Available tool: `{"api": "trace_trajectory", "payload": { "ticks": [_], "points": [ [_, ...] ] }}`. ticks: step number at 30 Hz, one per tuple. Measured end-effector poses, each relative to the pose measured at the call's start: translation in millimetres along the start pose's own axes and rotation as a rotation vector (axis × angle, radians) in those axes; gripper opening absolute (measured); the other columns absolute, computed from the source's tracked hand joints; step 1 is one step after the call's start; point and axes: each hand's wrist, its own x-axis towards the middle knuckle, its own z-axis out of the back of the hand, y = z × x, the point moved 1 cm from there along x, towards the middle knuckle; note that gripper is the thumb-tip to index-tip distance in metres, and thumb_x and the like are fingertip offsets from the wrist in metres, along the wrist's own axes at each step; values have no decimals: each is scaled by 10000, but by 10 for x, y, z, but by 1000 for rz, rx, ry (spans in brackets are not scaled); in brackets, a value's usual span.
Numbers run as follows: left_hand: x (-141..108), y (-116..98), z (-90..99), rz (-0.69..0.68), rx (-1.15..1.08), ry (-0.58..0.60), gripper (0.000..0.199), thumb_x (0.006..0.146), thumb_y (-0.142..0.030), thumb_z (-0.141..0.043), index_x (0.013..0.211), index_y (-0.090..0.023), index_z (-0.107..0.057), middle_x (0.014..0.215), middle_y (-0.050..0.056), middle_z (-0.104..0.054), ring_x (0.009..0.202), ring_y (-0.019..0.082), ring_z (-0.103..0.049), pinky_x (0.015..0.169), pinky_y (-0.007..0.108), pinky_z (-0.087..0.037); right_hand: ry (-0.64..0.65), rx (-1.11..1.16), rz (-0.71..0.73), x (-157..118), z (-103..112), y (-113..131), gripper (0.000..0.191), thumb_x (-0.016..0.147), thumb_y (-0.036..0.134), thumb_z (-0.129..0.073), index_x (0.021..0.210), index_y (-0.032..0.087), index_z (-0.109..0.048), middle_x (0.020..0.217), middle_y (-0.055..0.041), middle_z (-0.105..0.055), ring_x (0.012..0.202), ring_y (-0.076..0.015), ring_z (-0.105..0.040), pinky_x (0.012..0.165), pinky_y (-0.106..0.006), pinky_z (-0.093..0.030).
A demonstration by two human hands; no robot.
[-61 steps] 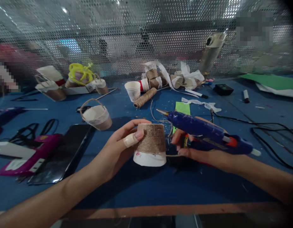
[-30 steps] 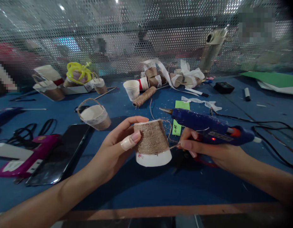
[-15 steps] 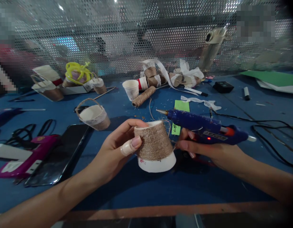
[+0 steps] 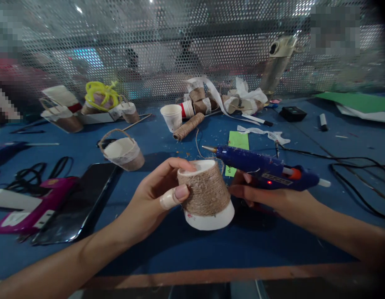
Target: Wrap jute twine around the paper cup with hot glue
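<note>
In the middle of the head view, my left hand grips a white paper cup wrapped in brown twine, thumb outside and fingers at its upper rim. A bandage circles that thumb. My right hand is closed round the blue glue gun, whose nozzle points left above the cup and whose red light is lit. Its fingertips are at the cup's right side. Behind the cup, a strand of twine runs toward the twine roll. A green note lies partly behind the gun.
Left are a small basket, a black phone and a magenta glue gun. Farther back stand a paper cup and wrapped cups with lace. A black cable loops at right. A perforated metal screen rises behind.
The wrapped cup has shifted slightly right and down with my left hand. The glue gun has moved a little left, and my right fingertips are now closer against the cup.
</note>
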Motion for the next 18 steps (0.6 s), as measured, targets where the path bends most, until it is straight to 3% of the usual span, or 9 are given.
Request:
{"api": "trace_trajectory", "payload": {
  "ticks": [12, 16, 18],
  "points": [
    [5, 43, 14, -30, 10, 102, 179, 862, -300, -821, 1035, -290, -777, 1102, 47, -744, 984, 214, -684, 789, 269, -575, -5, -19, -3, 11, -38, 54, 268, 736, 278, -922, 710, 244, -657, 670, 54, -634, 544, -110, -544, 564, -260, -532],
    [5, 49, 29, -41, 26, 136, 194, 871, -285, -810, 1060, -292, -765, 1218, 66, -741, 1089, 260, -685, 865, 334, -577, -13, -25, -16, 11, -63, 60, 298, 721, 314, -927, 670, 252, -640, 613, 51, -597, 538, -129, -535, 564, -290, -549],
    [4, 41, 26, -25, 31, 113, 211, 862, -306, -817, 1064, -285, -762, 1187, 70, -745, 1044, 258, -690, 840, 333, -573, -40, 3, -33, 15, -71, 33, 318, 682, 316, -944, 691, 242, -635, 656, 50, -633, 534, -116, -538, 554, -278, -553]
  ]
}}
